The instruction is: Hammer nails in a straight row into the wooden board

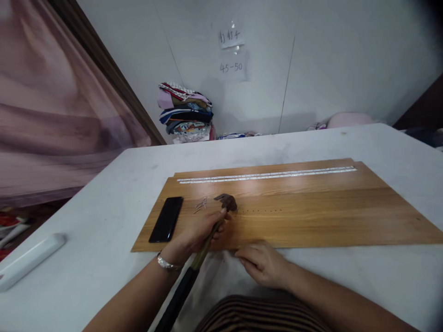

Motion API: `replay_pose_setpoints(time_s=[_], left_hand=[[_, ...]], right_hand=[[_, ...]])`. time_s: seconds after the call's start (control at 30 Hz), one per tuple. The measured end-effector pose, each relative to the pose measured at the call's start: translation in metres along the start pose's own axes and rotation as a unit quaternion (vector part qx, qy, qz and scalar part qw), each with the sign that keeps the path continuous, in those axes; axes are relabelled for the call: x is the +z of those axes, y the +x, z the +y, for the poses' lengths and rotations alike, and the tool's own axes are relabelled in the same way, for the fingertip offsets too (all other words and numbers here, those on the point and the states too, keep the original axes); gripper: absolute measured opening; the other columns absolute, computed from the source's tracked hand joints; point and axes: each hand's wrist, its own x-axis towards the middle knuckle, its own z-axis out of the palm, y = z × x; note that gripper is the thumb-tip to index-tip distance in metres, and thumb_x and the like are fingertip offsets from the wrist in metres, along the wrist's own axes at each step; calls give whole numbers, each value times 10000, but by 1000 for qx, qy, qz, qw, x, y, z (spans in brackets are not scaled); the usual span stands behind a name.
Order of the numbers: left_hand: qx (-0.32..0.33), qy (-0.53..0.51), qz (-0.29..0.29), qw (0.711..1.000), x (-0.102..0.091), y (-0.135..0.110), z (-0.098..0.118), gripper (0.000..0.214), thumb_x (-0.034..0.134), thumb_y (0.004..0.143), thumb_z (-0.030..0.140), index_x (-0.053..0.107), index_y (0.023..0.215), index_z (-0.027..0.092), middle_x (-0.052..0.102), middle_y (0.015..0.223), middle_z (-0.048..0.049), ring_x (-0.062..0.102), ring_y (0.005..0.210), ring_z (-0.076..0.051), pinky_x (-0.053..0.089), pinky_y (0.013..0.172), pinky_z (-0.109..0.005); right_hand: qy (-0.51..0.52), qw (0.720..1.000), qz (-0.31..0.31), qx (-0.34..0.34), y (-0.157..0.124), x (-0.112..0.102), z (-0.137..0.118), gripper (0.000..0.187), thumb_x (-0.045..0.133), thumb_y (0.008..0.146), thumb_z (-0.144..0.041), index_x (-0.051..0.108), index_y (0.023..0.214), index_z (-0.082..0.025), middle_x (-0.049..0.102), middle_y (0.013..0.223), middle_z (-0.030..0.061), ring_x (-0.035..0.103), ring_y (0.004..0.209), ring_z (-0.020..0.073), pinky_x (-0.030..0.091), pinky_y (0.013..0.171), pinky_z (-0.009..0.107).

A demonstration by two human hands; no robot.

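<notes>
A silvery bracelet (168, 264) circles the left wrist (174, 252), both forearms (138, 295) are bare, and the top (263, 314) is dark with thin, curving brown stripes.

Reaching in with both forearms bare, clenching the left hand (202, 228) and letting the right hand (263, 263) lie low and loose
Extends the left forearm (138, 286) up from the lower left on an inward slant, with the left wrist (175, 252) fairly straight and the back of the hand facing up. Folds the left fingers (218, 230) under in a closed grip, stretching the left thumb (216, 216) forward and to the right above them. Angles the right forearm (328, 286) in from the lower right, bending little at the right wrist (290, 274). Rests the right hand nearer the torso than the left, back upward, half-curling the right fingers (247, 253) and pointing them leftward, just apart from the other hand
</notes>
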Motion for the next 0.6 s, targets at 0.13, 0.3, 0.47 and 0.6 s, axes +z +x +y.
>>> replay_pose_setpoints(time_s=[0.13, 0.3, 0.47, 0.6], left_hand=[[15, -2, -10, 1000, -1, -3, 3, 507, 587, 782, 640, 554, 989, 179, 398, 599, 80, 302, 416, -32, 199, 389, -168], [13, -3, -8, 1000, -1, 1, 0, 491, 600, 778, 622, 547, 970, 173, 409, 590, 79, 313, 421, -32, 197, 398, -166], [8, 4, 3, 1000, 1, 1, -2, 491, 598, 773, 625, 547, 953, 170, 415, 587, 78, 324, 426, -36, 182, 403, -171], [12, -8, -11, 1000, -1, -2, 2, 484, 599, 781, 617, 543, 973, 175, 404, 590, 86, 294, 413, -27, 181, 400, -169]], right_hand=[[-5, 1000, 11, -4, 1, -1, -1, 224, 434, 911, -173, 656, 945, -177, 705, 745, 50, 632, 654, 161, 464, 597, 257], [0, 1000, 1, 0, 3, -3, -3, 224, 431, 912, -166, 652, 947, -172, 706, 745, 52, 631, 649, 156, 459, 591, 254], [-6, 1000, -1, -2, 2, -3, -3, 216, 428, 922, -169, 642, 950, -173, 709, 756, 56, 640, 652, 161, 464, 602, 259], [-5, 1000, -4, -3, 0, 0, -1, 208, 433, 922, -167, 638, 960, -169, 699, 746, 53, 634, 644, 166, 451, 583, 258]])
